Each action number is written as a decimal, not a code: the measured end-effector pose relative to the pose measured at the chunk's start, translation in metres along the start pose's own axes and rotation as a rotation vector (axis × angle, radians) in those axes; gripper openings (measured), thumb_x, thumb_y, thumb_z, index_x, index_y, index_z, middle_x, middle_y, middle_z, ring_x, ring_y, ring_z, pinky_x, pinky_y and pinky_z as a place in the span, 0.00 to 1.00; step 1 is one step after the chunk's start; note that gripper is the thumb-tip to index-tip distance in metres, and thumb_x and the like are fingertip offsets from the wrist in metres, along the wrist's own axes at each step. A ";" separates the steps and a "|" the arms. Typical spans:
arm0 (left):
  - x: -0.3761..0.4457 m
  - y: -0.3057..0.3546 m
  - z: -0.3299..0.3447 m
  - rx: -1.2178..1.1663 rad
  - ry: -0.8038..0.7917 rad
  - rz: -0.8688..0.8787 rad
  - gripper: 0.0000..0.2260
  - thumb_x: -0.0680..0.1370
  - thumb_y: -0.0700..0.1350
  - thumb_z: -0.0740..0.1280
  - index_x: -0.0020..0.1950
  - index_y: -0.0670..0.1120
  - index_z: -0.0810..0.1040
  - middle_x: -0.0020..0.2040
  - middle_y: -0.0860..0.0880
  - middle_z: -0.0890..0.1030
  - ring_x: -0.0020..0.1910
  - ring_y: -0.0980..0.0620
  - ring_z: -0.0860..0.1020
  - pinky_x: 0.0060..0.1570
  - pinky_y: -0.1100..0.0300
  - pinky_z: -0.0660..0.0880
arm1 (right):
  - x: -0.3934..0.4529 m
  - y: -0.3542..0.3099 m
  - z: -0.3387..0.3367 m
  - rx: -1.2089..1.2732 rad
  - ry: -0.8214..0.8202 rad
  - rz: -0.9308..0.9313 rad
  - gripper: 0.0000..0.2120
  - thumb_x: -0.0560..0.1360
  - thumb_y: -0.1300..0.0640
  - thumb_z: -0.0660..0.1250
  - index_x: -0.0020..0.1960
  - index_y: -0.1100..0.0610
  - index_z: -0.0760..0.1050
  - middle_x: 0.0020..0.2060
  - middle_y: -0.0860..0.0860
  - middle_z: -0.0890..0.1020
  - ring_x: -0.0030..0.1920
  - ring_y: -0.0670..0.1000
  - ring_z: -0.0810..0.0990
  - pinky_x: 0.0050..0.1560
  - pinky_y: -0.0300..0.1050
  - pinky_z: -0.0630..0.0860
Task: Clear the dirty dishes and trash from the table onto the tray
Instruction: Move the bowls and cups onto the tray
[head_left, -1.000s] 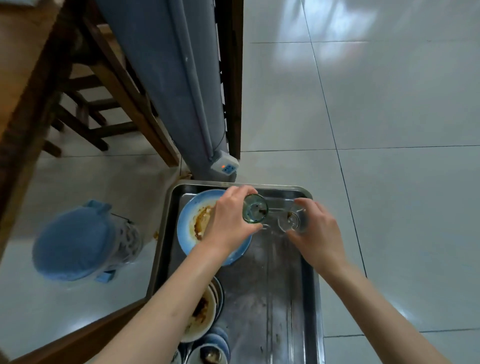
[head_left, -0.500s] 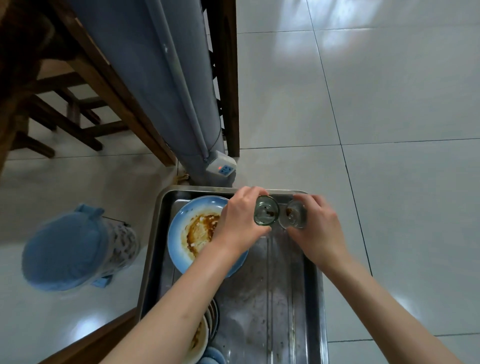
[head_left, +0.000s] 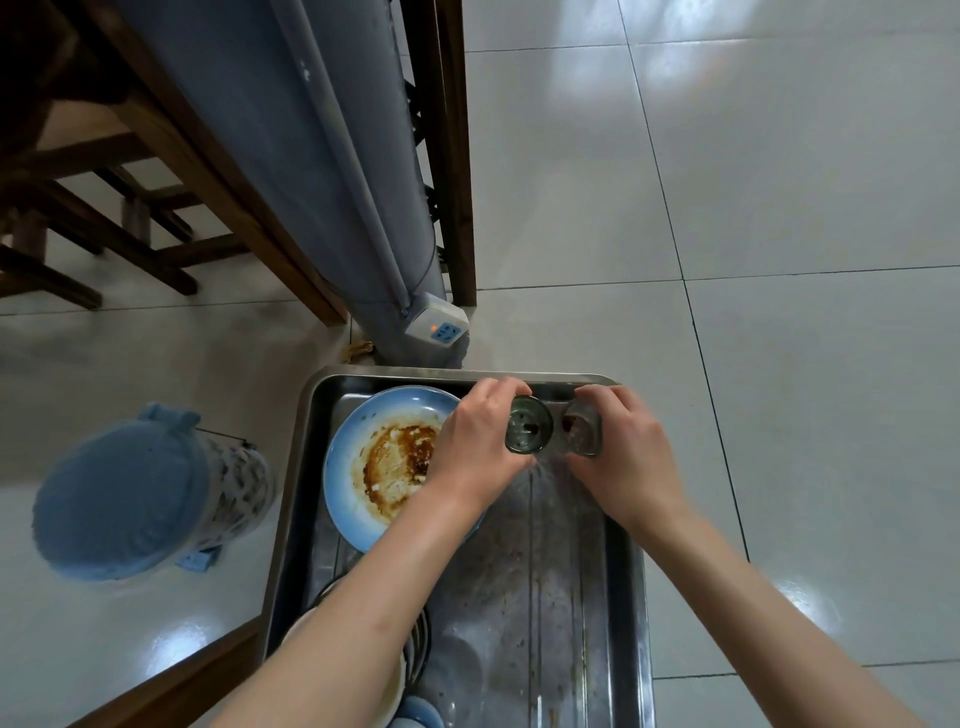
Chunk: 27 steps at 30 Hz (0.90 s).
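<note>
A person's left hand (head_left: 475, 447) grips a greenish glass (head_left: 528, 431) and the right hand (head_left: 631, 452) grips a clear glass (head_left: 583, 434), side by side at the far end of a steel tray (head_left: 631, 597). Both glasses stand upright, mouths up toward the camera; whether their bases touch the tray is unclear. A sauce-stained blue plate (head_left: 353, 457) lies just left of them.
</note>
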<state>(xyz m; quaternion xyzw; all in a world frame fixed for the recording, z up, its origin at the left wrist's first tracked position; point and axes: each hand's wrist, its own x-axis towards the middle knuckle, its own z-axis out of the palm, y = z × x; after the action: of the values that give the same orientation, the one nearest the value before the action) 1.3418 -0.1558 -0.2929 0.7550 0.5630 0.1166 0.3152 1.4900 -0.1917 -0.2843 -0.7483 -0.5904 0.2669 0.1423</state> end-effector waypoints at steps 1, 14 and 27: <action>0.000 0.000 0.001 0.001 0.000 -0.001 0.27 0.64 0.44 0.78 0.60 0.48 0.73 0.56 0.49 0.75 0.53 0.51 0.75 0.50 0.63 0.72 | 0.000 0.000 0.001 -0.003 0.005 -0.004 0.27 0.63 0.65 0.73 0.61 0.57 0.73 0.56 0.54 0.75 0.52 0.55 0.77 0.46 0.39 0.69; 0.001 -0.003 -0.002 0.036 0.023 -0.017 0.28 0.66 0.41 0.77 0.62 0.48 0.72 0.58 0.49 0.74 0.56 0.51 0.74 0.51 0.67 0.68 | 0.001 -0.002 0.004 -0.040 0.003 0.002 0.29 0.63 0.63 0.75 0.62 0.57 0.72 0.57 0.54 0.74 0.52 0.55 0.77 0.47 0.39 0.69; -0.020 0.001 -0.035 0.011 0.040 -0.050 0.31 0.67 0.43 0.76 0.68 0.49 0.68 0.62 0.50 0.72 0.60 0.53 0.71 0.54 0.68 0.66 | -0.017 -0.018 -0.016 -0.054 -0.011 -0.011 0.35 0.64 0.64 0.75 0.68 0.57 0.67 0.63 0.54 0.72 0.61 0.55 0.70 0.57 0.41 0.68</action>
<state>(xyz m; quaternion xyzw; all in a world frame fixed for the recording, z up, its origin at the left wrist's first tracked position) 1.3170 -0.1622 -0.2618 0.7400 0.5884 0.1208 0.3025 1.4820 -0.2016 -0.2583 -0.7472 -0.6022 0.2543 0.1203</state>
